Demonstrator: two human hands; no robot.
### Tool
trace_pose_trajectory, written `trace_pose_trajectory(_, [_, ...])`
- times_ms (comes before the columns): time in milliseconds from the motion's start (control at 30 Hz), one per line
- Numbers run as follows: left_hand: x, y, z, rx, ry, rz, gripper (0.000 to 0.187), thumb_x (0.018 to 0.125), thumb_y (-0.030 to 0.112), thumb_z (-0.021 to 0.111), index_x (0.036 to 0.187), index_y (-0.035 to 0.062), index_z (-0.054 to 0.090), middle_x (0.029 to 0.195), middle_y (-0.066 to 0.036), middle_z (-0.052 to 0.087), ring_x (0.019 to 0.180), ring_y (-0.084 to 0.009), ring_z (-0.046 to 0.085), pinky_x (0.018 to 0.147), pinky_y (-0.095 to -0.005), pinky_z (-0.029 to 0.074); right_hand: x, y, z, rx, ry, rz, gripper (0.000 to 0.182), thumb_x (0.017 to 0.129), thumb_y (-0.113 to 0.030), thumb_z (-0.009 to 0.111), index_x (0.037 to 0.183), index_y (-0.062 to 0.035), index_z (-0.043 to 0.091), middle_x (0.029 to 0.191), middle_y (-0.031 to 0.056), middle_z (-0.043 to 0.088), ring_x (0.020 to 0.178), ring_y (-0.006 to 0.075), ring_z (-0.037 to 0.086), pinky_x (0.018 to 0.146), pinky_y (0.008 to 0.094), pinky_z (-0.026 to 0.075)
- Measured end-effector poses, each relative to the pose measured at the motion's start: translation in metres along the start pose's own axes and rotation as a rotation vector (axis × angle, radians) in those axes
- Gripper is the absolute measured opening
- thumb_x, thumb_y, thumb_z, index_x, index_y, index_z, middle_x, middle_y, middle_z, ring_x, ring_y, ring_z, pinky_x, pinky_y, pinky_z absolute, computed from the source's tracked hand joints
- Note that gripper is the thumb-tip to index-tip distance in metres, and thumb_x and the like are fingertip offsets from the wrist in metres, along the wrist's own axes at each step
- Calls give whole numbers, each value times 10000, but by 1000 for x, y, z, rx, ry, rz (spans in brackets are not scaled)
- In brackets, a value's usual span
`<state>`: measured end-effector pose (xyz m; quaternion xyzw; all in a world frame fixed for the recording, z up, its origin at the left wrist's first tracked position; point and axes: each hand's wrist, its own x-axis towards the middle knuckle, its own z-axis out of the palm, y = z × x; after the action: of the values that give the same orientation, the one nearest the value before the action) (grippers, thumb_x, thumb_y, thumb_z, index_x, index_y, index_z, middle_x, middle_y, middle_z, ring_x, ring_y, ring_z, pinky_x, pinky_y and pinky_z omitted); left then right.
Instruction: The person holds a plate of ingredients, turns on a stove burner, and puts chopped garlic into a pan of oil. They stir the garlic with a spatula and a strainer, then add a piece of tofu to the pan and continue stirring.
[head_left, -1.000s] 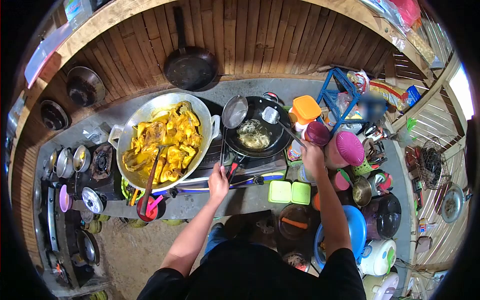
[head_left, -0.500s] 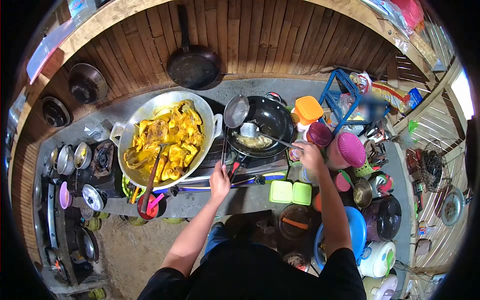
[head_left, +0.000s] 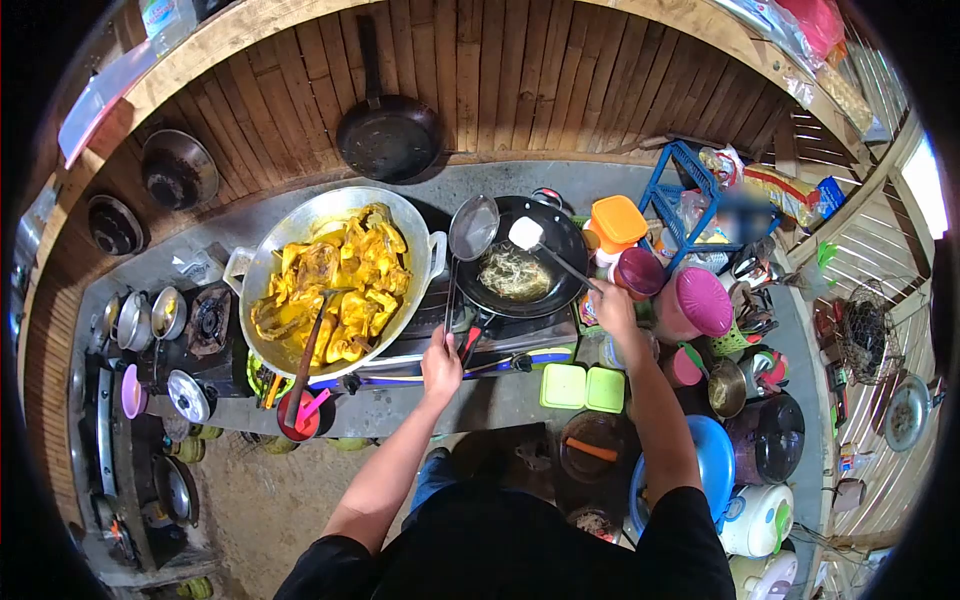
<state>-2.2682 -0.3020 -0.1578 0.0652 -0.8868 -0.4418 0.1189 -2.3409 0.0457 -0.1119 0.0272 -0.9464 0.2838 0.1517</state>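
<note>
Over the black wok (head_left: 520, 262) on the stove, a spatula (head_left: 545, 247) is held by the right hand (head_left: 612, 305), fingers clamped on its handle. The wok's handle (head_left: 468, 335) is gripped by the left hand (head_left: 441, 366), beside a pan of yellow food (head_left: 335, 280).

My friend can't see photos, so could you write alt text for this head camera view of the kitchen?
Seen from above, a person's right hand holds a spatula over a black wok of frying shreds, while the left hand grips the handle of a strainer ladle at the wok's edge. A large metal pan of yellow food sits to the left, plastic containers to the right.
</note>
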Motion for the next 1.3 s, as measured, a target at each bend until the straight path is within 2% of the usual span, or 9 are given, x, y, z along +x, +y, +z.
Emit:
trace_pose_trajectory(33, [0,0,0,-3,-6,-6,369,1029,296,414,1266,41,536,957,-302,649,916,-498,613,772,-568,482,0,-3,3,23,-4,-88,261,861,-115,631,1097,-21,691,966,246,676,893,410,649,800,470,511])
trace_pose_trajectory(300, [-1,1,0,-8,-8,-34,364,1027,289,422,1266,41,536,961,-301,651,918,-499,612,774,-568,482,-22,-11,-38,180,-182,-97,239,856,-94,629,1074,-23,698,946,237,678,894,381,653,817,454,505])
trace_pose_trajectory(400, [-1,2,-1,1,7,-21,363,1026,285,424,1274,43,532,959,-299,652,912,-500,613,771,-570,482,-28,-8,-56,120,-73,-227,256,857,-94,626,1096,-29,690,982,228,678,916,375,651,840,450,501])
trace_pose_trajectory(567, [-2,4,-1,8,15,5,355,1024,273,426,1273,44,534,956,-295,655,904,-497,617,771,-570,485,-24,0,-48,-39,91,-79,293,845,-88,633,1127,-14,664,986,222,678,952,392,638,853,448,496])
trace_pose_trajectory(667, [-2,4,-1,26,2,-8,350,1024,272,424,1262,42,540,956,-294,655,906,-493,618,773,-567,487,-13,4,-24,-47,68,-26,271,842,-83,636,1094,12,670,964,218,679,932,399,635,840,459,494])
trace_pose_trajectory(767, [-2,9,-3,18,-1,0,345,1023,269,424,1257,44,543,947,-293,656,900,-490,621,770,-566,490,-10,0,6,1,105,-70,260,839,-84,643,1077,13,680,936,221,676,915,406,632,829,470,492])
trace_pose_trajectory(900, [-2,6,-3,20,-13,21,331,1019,261,428,1241,47,550,935,-289,658,890,-488,624,765,-567,490,-14,-16,11,111,-78,17,267,835,-104,666,1094,-44,696,967,217,690,932,402,649,822,462,506])
trace_pose_trajectory(1033, [-1,12,-7,73,-59,-22,313,1008,263,447,1206,52,567,922,-277,664,886,-478,629,766,-562,487,-33,-36,-28,114,-138,-84,263,844,-104,662,1098,-40,687,986,219,686,937,402,646,828,461,505])
trace_pose_trajectory(1300, [6,9,-2,175,-11,40,263,975,247,507,1168,102,613,880,-198,673,907,-410,605,824,-526,453,-61,-42,-63,-255,218,-138,299,867,-82,619,1158,-34,662,957,162,618,920,356,589,785,439,486])
